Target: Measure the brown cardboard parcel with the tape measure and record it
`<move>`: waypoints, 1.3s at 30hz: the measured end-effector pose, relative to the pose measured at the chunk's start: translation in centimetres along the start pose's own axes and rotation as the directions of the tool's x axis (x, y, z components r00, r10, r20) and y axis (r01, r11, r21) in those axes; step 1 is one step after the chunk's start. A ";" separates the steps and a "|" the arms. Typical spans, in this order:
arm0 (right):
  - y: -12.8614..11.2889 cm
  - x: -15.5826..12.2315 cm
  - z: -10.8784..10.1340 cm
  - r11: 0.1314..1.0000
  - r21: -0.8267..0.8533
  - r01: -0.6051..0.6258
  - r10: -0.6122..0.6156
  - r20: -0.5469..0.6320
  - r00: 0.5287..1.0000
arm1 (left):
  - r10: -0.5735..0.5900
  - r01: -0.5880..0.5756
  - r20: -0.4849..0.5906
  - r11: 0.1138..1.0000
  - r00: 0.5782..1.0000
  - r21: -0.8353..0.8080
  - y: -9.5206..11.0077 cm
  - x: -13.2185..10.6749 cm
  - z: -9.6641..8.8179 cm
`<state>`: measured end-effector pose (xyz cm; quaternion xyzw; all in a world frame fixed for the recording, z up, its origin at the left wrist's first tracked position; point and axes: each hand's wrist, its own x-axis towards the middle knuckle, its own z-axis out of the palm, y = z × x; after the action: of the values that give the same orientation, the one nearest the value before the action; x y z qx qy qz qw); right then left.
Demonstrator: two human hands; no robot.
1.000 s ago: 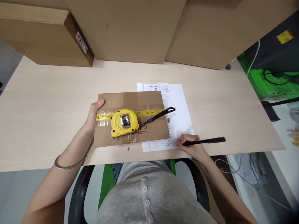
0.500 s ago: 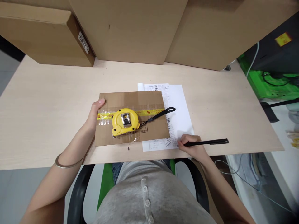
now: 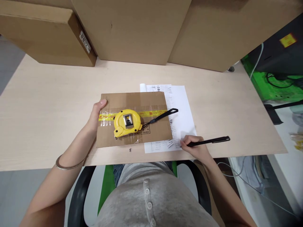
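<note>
Right hand clamped on a pen, we neared the foot of the marked sheet. Left hand braced the box, fingers hidden.

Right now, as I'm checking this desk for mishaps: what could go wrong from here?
1. The yellow tape measure lies loose on the flat cardboard box; if the left hand holding its edge nudges it, the tool may slide off.
2. The paper sheet is partly under the box, so a shift could drag it beneath the pen in the right hand and spoil the writing.
</note>
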<state>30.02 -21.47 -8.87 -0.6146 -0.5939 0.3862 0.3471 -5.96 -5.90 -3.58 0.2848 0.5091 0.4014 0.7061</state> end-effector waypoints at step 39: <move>-4.0 5.2 -1.0 0.487 -0.826 -0.284 0.223 -0.197 0.955 | 0.147 -0.147 0.013 0.985 0.989 0.086 -0.6 0.3 -0.2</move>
<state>29.01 -16.06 -5.23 -0.7974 -0.5974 0.0767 -0.0368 -5.97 -5.98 -4.27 0.3533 0.5013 0.4290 0.6632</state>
